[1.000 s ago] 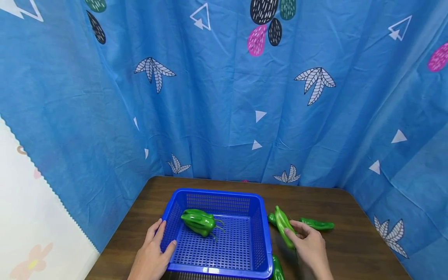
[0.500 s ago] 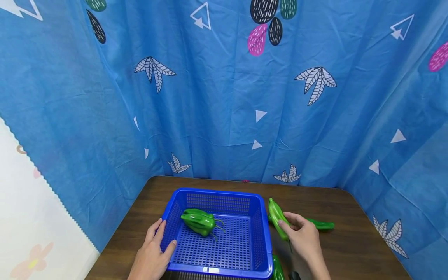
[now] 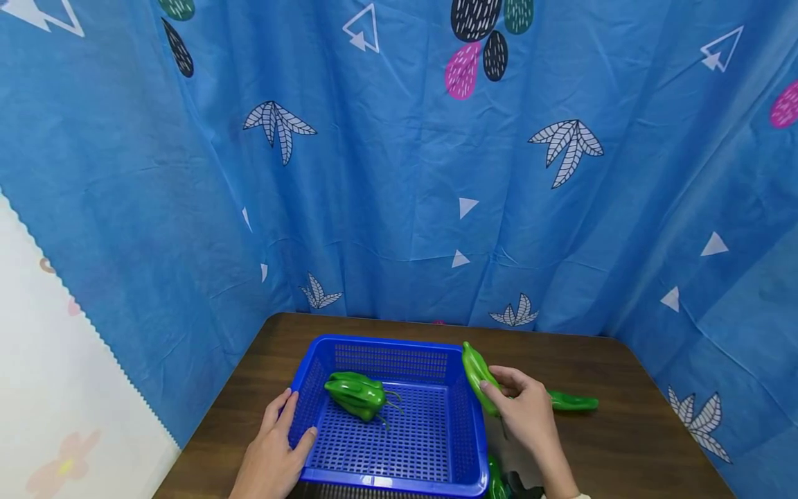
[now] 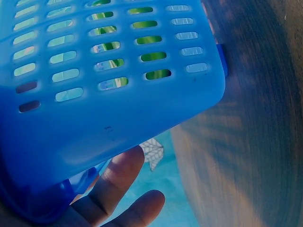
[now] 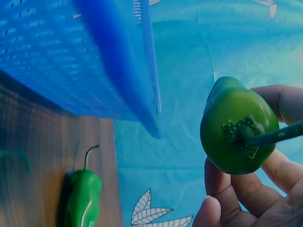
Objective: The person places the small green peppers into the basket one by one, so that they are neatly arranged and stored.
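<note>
The fingers of my right hand point(image 3: 524, 409) pinch a long, glossy light-green pepper point(image 3: 479, 378) beside a blue perforated plastic basket point(image 3: 399, 483). My left hand point(image 3: 268, 450) rests at its left rim, fingers nearly straight. Apparent step: loading. Next move should clear the right rim, the obstacle, and release beside the glossy dark-green peppers point(image 3: 355, 395). One slender green pepper point(image 3: 575, 401) lies toward the right edge of the brown worktop point(image 3: 623, 443).

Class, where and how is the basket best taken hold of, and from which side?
Probably by opposite stretches of its rim, reached from left and right: the basket stands upright, open on top, so its raised rim offers an edge to pinch.
</note>
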The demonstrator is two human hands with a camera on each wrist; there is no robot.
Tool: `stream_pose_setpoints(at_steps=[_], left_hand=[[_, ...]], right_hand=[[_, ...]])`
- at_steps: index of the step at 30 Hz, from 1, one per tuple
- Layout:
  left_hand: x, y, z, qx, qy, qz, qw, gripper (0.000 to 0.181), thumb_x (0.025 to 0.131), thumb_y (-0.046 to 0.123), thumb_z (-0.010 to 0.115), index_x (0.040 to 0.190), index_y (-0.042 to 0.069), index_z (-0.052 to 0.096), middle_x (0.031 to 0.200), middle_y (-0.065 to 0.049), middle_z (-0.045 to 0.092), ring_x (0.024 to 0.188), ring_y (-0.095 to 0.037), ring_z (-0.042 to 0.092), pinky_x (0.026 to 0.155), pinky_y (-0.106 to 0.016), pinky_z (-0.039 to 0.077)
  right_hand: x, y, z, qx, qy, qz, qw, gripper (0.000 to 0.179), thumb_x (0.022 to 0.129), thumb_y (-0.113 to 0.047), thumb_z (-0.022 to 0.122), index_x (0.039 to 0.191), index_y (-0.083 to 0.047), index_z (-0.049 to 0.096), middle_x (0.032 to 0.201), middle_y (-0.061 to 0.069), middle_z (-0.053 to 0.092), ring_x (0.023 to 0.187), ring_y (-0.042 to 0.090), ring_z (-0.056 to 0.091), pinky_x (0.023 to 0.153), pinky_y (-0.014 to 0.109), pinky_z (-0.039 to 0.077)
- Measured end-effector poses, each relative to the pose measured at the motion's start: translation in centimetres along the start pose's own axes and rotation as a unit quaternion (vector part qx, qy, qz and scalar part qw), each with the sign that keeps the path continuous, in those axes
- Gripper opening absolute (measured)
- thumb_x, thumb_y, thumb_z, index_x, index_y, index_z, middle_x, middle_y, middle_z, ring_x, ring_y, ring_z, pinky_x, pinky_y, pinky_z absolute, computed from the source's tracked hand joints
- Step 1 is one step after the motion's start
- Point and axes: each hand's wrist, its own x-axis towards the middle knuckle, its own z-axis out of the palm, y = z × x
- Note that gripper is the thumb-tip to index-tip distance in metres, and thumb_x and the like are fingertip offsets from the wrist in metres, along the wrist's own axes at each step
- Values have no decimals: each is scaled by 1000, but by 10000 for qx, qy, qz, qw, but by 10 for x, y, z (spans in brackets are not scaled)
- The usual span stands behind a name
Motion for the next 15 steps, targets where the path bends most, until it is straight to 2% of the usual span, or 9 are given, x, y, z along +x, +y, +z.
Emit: stream_pose_setpoints(at_steps=[6, 15], left_hand=[[1, -1, 2, 2, 21, -33, 10000, 74, 96, 40, 63, 155, 5, 36, 160, -8, 29, 108, -36, 68, 87, -57, 53], [1, -2, 4, -11, 30, -21, 10000, 75, 96, 41, 62, 156, 7, 34, 161, -8, 28, 112, -38, 66, 88, -57, 53]], right_hand=[[2, -9, 9, 183, 7, -161, 9997, 40, 87, -43, 77, 121, -22, 72, 118, 4, 74, 99, 16, 68, 77, 26, 55], [3, -22, 18, 446, -102, -150, 9988, 37, 86, -38, 79, 119, -23, 73, 115, 2, 74, 95, 15, 66, 72, 24, 54]])
